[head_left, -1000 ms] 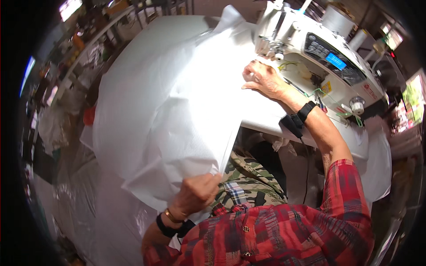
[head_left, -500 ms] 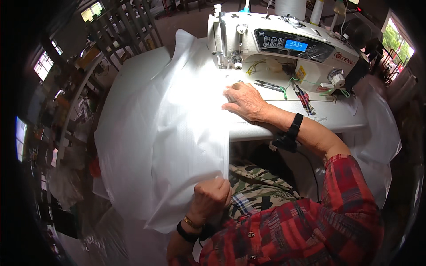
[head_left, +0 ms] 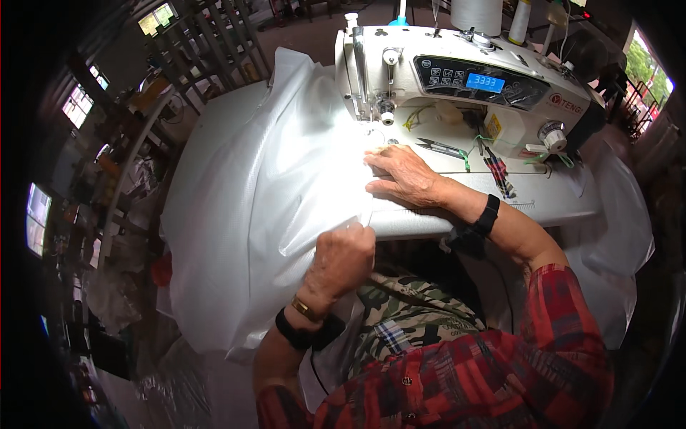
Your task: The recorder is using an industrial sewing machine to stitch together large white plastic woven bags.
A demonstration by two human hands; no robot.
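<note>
**Straight edge, light guiding hand**

Good work here likely calls for the left hand (head_left: pixel 343 261) to hold the edge of the white sheet (head_left: pixel 229 222) straight without tugging, and the right hand (head_left: pixel 406 174) to press flat, clear of the sewing machine's (head_left: pixel 450 53) stitching end. The left fingers are closed on that edge; the right thumb and fingers sit apart, palm down, any grip impossible to tell. The sheet drapes over the counter (head_left: pixel 564 202), left of the machine, slightly sheer, softly creased, glaring brightly.
</note>
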